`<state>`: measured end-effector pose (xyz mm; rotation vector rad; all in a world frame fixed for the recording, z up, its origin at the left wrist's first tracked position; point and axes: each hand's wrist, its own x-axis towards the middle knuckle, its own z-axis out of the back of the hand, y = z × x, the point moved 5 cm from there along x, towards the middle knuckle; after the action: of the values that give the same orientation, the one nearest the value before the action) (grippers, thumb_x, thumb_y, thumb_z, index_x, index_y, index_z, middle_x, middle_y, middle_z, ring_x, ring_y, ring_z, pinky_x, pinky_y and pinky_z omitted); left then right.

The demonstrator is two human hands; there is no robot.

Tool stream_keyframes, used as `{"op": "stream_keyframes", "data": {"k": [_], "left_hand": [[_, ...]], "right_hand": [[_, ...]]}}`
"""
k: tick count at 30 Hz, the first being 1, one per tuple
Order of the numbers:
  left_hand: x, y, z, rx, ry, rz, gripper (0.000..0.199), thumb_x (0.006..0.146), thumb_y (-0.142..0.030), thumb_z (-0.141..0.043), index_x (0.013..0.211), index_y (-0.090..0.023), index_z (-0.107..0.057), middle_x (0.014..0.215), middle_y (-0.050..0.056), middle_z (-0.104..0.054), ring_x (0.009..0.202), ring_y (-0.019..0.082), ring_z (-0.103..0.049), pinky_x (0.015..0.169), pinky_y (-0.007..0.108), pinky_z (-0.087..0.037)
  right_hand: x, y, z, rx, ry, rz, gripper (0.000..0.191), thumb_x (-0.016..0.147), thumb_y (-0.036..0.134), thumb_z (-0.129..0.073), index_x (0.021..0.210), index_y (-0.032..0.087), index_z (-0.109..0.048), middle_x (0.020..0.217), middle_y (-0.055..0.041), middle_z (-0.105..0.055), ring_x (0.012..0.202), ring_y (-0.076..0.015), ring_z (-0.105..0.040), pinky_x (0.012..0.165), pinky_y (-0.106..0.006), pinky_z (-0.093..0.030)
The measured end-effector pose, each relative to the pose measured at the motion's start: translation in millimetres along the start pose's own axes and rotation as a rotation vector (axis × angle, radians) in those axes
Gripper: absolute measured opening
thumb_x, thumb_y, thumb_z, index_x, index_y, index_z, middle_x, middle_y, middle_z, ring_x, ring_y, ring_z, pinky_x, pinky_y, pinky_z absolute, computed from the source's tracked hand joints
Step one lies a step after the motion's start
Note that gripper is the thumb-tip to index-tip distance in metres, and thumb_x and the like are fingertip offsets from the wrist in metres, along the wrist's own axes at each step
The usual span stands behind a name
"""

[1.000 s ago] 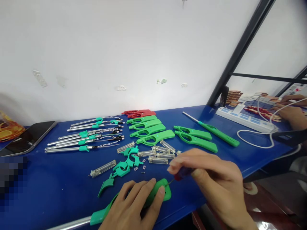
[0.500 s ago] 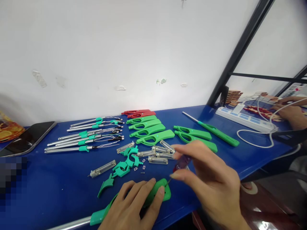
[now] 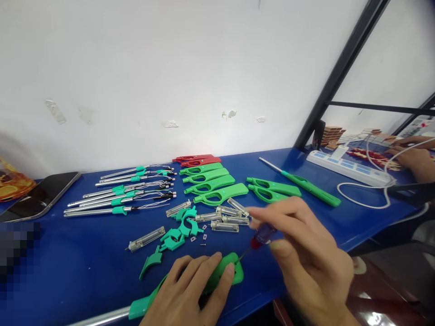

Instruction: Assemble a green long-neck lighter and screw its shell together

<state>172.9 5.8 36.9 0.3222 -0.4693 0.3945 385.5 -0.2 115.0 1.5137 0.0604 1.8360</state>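
Under my left hand (image 3: 192, 290) lies a green long-nosed lighter (image 3: 227, 270), its metal tube pointing to the lower left. My fingers wrap over its handle and hold it against the table. In my right hand (image 3: 306, 258) is a small screwdriver (image 3: 262, 236) with a clear purple and red handle. Its thin tip meets the lighter's handle end near a small hole. Beyond my hands lie clear fuel tanks (image 3: 224, 226), teal plastic trigger pieces (image 3: 183, 228) and a tiny screw (image 3: 203, 245).
Metal lighter tubes with wires (image 3: 112, 199) lie at left near a phone (image 3: 44, 194). Green handle shells (image 3: 220, 194) and red shells (image 3: 197, 159) line the wall side. An assembled lighter (image 3: 311, 188) and a white power strip (image 3: 350, 168) are at right. Another person's hand (image 3: 413, 156) shows far right.
My right thumb has lifted off the screwdriver's lower part, and more of its handle shows. The screwdriver tip stays at the lighter's end. My left hand has hardly moved.
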Motion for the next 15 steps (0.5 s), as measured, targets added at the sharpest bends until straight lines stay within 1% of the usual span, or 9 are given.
{"op": "stream_keyframes", "data": {"k": [2, 3, 4, 7, 9, 11, 13, 14, 15], "left_hand": [[0.0, 0.2, -0.1, -0.012, -0.005, -0.003, 0.048, 0.126, -0.015, -0.029, 0.164, -0.015, -0.059, 0.143, 0.011, -0.082, 0.129, 0.025, -0.080, 0.102, 0.040, -0.064], [-0.1, 0.7, 0.0, -0.018, -0.013, 0.002, 0.047, 0.127, -0.017, -0.030, 0.164, -0.015, -0.059, 0.143, 0.012, -0.081, 0.129, 0.025, -0.080, 0.102, 0.040, -0.064], [-0.2, 1.2, 0.3, -0.020, -0.024, 0.008, 0.046, 0.127, -0.018, -0.031, 0.164, -0.015, -0.059, 0.144, 0.012, -0.081, 0.129, 0.025, -0.080, 0.102, 0.040, -0.064], [-0.3, 2.2, 1.2, -0.015, -0.046, 0.018, 0.047, 0.126, -0.017, -0.033, 0.163, -0.016, -0.061, 0.141, 0.011, -0.082, 0.126, 0.023, -0.081, 0.102, 0.037, -0.064], [0.3, 2.7, 2.1, -0.019, -0.053, 0.026, 0.045, 0.126, -0.018, -0.036, 0.162, -0.019, -0.063, 0.138, 0.009, -0.083, 0.124, 0.021, -0.081, 0.103, 0.032, -0.064], [1.6, 3.1, 3.2, -0.031, -0.056, 0.035, 0.041, 0.127, -0.024, -0.041, 0.159, -0.021, -0.067, 0.137, 0.008, -0.083, 0.122, 0.020, -0.081, 0.103, 0.030, -0.064], [2.9, 3.2, 3.4, -0.049, -0.044, 0.045, 0.040, 0.127, -0.031, -0.044, 0.157, -0.021, -0.068, 0.137, 0.009, -0.083, 0.121, 0.021, -0.081, 0.100, 0.030, -0.066], [3.2, 3.1, 3.0, -0.059, -0.032, 0.050, 0.040, 0.127, -0.034, -0.044, 0.157, -0.021, -0.069, 0.137, 0.010, -0.083, 0.121, 0.022, -0.081, 0.099, 0.030, -0.067], [3.4, 2.8, 2.5, -0.068, -0.019, 0.055, 0.040, 0.127, -0.035, -0.045, 0.157, -0.021, -0.069, 0.137, 0.010, -0.083, 0.120, 0.022, -0.082, 0.097, 0.030, -0.067]], "right_hand": [[-0.8, -0.7, -4.4, 0.088, 0.142, -0.040, 0.052, 0.114, 0.013, -0.060, 0.160, 0.035, -0.069, 0.129, -0.0021, -0.081, 0.108, -0.0138, -0.078, 0.088, -0.025, -0.068], [-1.2, -0.1, -6.3, 0.136, 0.194, -0.051, 0.057, 0.114, 0.008, -0.056, 0.163, 0.036, -0.066, 0.131, -0.0015, -0.081, 0.109, -0.0133, -0.079, 0.089, -0.025, -0.069], [-1.1, 0.6, -6.9, 0.163, 0.205, -0.051, 0.058, 0.113, 0.006, -0.057, 0.161, 0.036, -0.068, 0.126, -0.0006, -0.082, 0.105, -0.0124, -0.079, 0.087, -0.023, -0.068], [1.4, 2.9, -2.3, 0.049, 0.067, 0.013, 0.045, 0.106, 0.009, -0.075, 0.144, 0.032, -0.080, 0.100, 0.0013, -0.075, 0.089, -0.0107, -0.072, 0.076, -0.020, -0.064], [2.5, 3.2, 0.1, -0.031, 0.013, 0.039, 0.038, 0.105, 0.014, -0.080, 0.140, 0.029, -0.082, 0.095, 0.0017, -0.072, 0.086, -0.0102, -0.069, 0.075, -0.020, -0.062], [2.3, 3.5, -2.2, 0.030, 0.099, 0.049, 0.035, 0.112, 0.014, -0.069, 0.142, 0.027, -0.081, 0.103, -0.0001, -0.076, 0.092, -0.0100, -0.074, 0.083, -0.019, -0.065], [0.9, 5.4, -5.9, 0.168, 0.218, 0.056, 0.039, 0.115, 0.007, -0.055, 0.140, 0.025, -0.079, 0.122, -0.0020, -0.083, 0.109, -0.0104, -0.081, 0.096, -0.019, -0.067], [0.3, 6.9, -7.0, 0.236, 0.247, 0.066, 0.040, 0.114, 0.004, -0.054, 0.139, 0.024, -0.078, 0.130, -0.0021, -0.084, 0.115, -0.0107, -0.082, 0.099, -0.017, -0.066], [0.1, 7.8, -7.7, 0.285, 0.247, 0.070, 0.038, 0.113, 0.003, -0.057, 0.136, 0.023, -0.078, 0.133, -0.0016, -0.085, 0.117, -0.0107, -0.083, 0.100, -0.016, -0.066]]}}
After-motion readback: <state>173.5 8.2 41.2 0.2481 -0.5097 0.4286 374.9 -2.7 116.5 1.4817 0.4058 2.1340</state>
